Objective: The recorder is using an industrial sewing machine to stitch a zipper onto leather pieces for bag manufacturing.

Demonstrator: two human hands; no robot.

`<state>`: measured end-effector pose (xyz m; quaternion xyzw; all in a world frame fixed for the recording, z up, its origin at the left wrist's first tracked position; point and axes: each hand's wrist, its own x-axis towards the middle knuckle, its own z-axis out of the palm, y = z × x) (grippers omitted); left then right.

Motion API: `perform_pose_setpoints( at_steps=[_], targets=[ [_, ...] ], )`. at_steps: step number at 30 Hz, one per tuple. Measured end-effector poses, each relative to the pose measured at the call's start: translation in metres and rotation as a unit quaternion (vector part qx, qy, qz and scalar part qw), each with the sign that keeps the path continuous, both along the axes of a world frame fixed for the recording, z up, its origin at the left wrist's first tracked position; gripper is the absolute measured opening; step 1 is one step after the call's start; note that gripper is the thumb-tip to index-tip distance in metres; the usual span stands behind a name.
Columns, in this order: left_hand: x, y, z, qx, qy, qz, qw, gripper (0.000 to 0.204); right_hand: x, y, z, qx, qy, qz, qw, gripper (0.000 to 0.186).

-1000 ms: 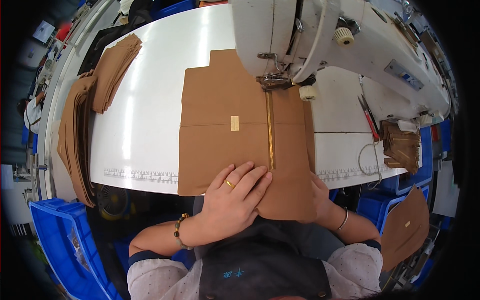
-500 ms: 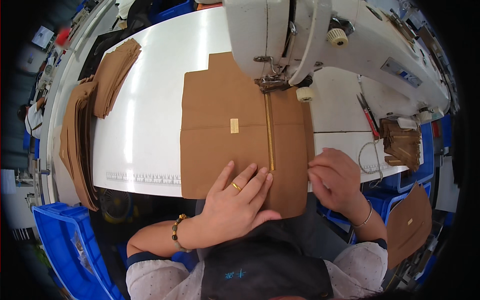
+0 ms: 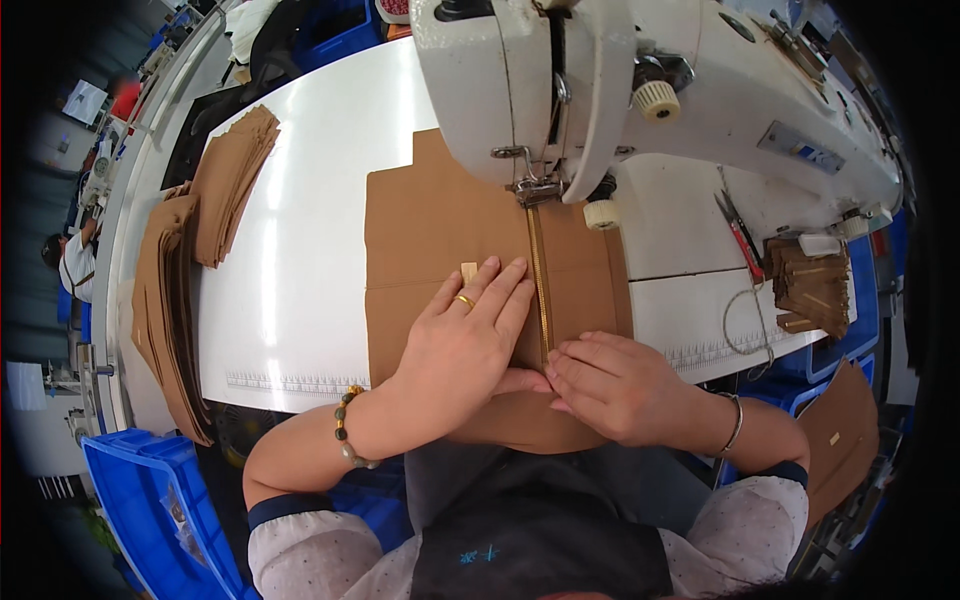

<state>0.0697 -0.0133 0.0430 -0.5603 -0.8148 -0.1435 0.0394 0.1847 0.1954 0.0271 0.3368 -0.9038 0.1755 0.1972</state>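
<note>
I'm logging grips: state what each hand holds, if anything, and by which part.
The left hand only rests on the brown panel. The right hand has its fingertips at the lower end of the zipper; whether they pinch it is unclear.

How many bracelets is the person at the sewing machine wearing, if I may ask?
2: a beaded bracelet worn just behind the left hand, and a silver-coloured bangle worn just behind the right hand.
</note>
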Motion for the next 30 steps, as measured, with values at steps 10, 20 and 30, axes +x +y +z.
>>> perform_pose_setpoints(
  at_steps=[10, 20, 30],
  targets=[
    [-0.007, 0.003, 0.001, -0.058, 0.039, 0.011, 0.998, 0.095, -0.068, 0.03, 0.01, 0.047, -0.018, -0.009, 0.999, 0.057],
    [-0.008, 0.002, 0.0, -0.056, 0.009, 0.013, 0.998, 0.093, -0.065, 0.033, 0.01, 0.106, -0.031, -0.014, 0.994, 0.065],
    [-0.008, 0.003, 0.001, -0.035, 0.01, 0.015, 0.999, 0.096, -0.068, 0.034, 0.008, 0.11, -0.032, -0.002, 0.993, 0.062]
  ],
)
